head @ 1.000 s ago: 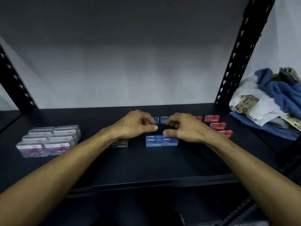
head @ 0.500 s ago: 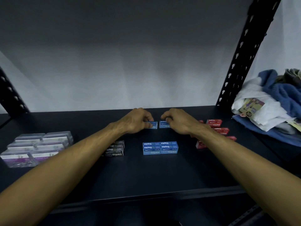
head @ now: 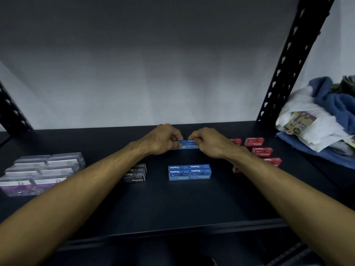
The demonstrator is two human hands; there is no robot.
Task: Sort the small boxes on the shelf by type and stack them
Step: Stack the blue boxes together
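At the far middle of the shelf [head: 172,212], the left hand [head: 161,140] and right hand [head: 208,142] each pinch a blue box [head: 189,144], apparently two end to end, long axis left-right; the blue stack [head: 189,172] lies directly nearer.

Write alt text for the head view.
Both hands, left hand and right hand, pinch two blue staple boxes at the shelf back. Nearer lie a blue stack, black boxes, red boxes and clear boxes.
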